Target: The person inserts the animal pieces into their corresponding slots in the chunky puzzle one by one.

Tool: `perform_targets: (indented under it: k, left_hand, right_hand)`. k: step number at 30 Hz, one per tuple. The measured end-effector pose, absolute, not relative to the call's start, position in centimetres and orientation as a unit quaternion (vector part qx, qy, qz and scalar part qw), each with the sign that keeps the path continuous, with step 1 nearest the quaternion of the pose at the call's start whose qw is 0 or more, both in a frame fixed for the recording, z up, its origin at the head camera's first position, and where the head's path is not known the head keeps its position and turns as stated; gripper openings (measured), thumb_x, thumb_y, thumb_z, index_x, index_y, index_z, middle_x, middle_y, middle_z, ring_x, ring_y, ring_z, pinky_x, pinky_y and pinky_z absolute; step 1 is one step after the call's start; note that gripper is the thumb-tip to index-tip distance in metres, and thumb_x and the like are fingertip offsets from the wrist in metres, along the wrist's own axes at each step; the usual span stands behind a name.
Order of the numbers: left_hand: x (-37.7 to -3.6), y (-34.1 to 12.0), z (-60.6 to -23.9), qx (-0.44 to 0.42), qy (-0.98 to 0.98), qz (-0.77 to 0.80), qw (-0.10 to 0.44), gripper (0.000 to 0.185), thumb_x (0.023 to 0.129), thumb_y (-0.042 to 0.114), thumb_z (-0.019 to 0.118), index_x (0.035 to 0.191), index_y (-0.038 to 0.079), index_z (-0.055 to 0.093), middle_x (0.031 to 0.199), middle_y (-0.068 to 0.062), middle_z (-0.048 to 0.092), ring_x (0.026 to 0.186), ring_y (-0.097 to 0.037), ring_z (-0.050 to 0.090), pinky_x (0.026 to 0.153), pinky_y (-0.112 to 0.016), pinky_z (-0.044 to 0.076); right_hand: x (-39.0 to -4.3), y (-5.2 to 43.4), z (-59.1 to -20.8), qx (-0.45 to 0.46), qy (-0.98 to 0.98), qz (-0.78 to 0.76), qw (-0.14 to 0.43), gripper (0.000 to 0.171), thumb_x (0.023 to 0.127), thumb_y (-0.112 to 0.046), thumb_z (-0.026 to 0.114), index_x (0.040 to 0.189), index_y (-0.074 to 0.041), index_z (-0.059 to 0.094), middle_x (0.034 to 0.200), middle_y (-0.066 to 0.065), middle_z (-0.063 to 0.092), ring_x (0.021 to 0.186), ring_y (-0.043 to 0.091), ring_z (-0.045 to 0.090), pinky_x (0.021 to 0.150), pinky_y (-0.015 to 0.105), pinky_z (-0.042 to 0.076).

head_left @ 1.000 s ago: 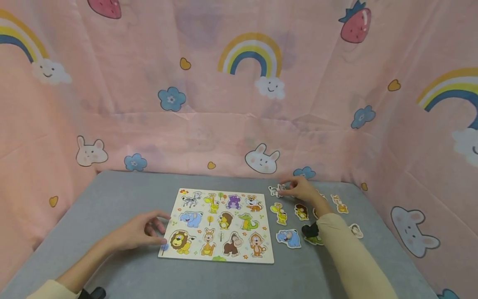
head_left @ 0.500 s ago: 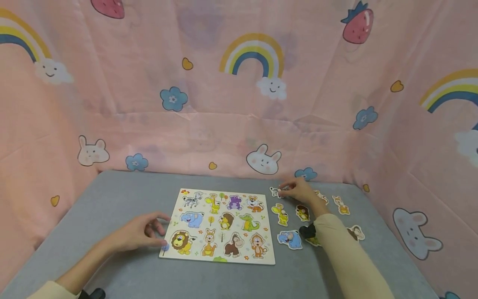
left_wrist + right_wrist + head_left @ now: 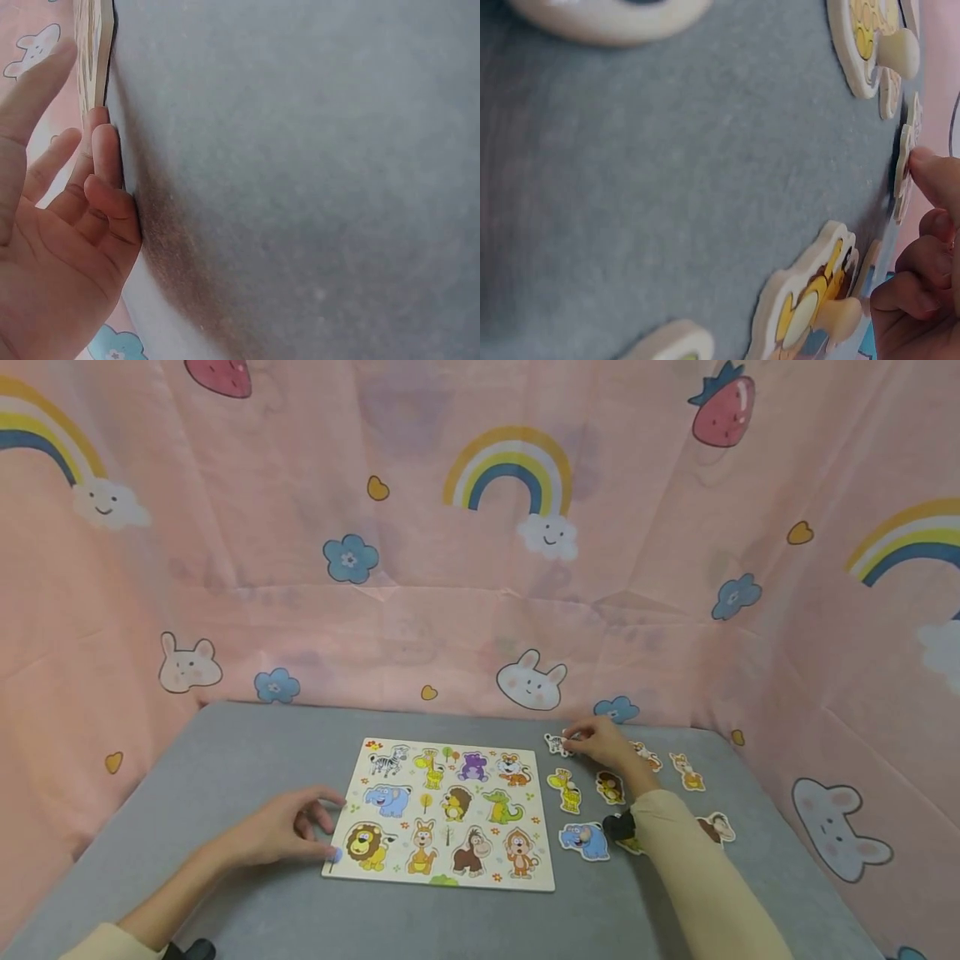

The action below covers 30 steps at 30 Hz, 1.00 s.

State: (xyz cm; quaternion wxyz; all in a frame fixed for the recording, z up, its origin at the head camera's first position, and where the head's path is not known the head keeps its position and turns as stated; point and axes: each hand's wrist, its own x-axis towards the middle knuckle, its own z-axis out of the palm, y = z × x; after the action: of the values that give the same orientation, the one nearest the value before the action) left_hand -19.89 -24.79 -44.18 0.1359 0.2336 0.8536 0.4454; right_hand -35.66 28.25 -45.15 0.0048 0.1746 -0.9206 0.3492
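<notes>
At the table's far right, my right hand (image 3: 606, 746) pinches the zebra puzzle piece (image 3: 553, 743) between thumb and fingers. The right wrist view shows the thumb (image 3: 932, 171) against that thin wooden piece, edge-on; its knob is hidden. My left hand (image 3: 281, 827) rests at the left edge of the white animal puzzle board (image 3: 401, 852), fingers relaxed and thumb near the front corner. Seen from the left wrist, several fingers touch the board's edge (image 3: 103, 52). Nearest to the right hand are the giraffe piece (image 3: 564, 791) and the hedgehog piece (image 3: 610, 787).
Knobbed pieces lie to the board's right: an elephant (image 3: 583, 841), a kangaroo (image 3: 687, 772) and others partly covered by the right forearm. A green piece sits under the black wrist device (image 3: 618, 825). Pink patterned cloth (image 3: 405, 627) hangs behind the grey table (image 3: 262, 743).
The head view has shifted slightly. My right fingertips have drawn closer together at the zebra piece, which barely moves. The left hand stays at the board's edge.
</notes>
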Motion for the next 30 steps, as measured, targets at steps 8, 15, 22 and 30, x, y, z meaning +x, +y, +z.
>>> perform_targets:
  k: [8, 15, 22, 30]
  left_hand:
    - [-19.9, -24.5, -44.2, 0.234, 0.853, 0.445, 0.138, 0.063, 0.081, 0.021, 0.088, 0.130, -0.002, 0.057, 0.093, -0.007, 0.063, 0.069, -0.016, 0.059, 0.062, -0.027, 0.048]
    - [-19.9, -24.4, -44.2, 0.237, 0.855, 0.440, 0.138, 0.058, 0.081, 0.020, 0.088, 0.126, -0.001, 0.059, 0.093, -0.006, 0.063, 0.069, -0.016, 0.059, 0.062, -0.027, 0.048]
    - [-19.8, -24.5, -44.4, 0.238, 0.862, 0.427, 0.132, 0.052, 0.081, 0.020, 0.088, 0.122, 0.001, 0.062, 0.092, -0.004, 0.062, 0.069, -0.014, 0.058, 0.063, -0.027, 0.048]
    - [-19.8, -24.6, -44.6, 0.244, 0.863, 0.424, 0.124, 0.047, 0.081, 0.020, 0.087, 0.119, 0.003, 0.065, 0.091, -0.002, 0.062, 0.069, -0.012, 0.058, 0.063, -0.026, 0.048]
  right_hand:
    - [-34.9, 29.2, -44.5, 0.190, -0.902, 0.386, 0.011, 0.018, 0.093, -0.009, 0.075, 0.105, 0.005, 0.075, 0.062, 0.002, 0.051, 0.054, 0.016, 0.044, 0.055, 0.030, 0.039]
    - [-33.3, 29.2, -43.3, 0.199, -0.896, 0.397, 0.008, 0.022, 0.094, -0.015, 0.076, 0.107, 0.002, 0.075, 0.065, 0.004, 0.050, 0.055, 0.015, 0.041, 0.056, 0.031, 0.040]
    - [-32.4, 27.5, -42.4, 0.205, -0.896, 0.393, 0.010, 0.020, 0.093, -0.017, 0.077, 0.105, -0.001, 0.077, 0.067, 0.002, 0.049, 0.059, 0.014, 0.041, 0.057, 0.031, 0.037]
    - [-31.8, 24.7, -42.2, 0.221, -0.877, 0.427, 0.001, 0.016, 0.092, -0.015, 0.078, 0.103, -0.004, 0.077, 0.071, 0.003, 0.051, 0.062, 0.016, 0.042, 0.057, 0.029, 0.036]
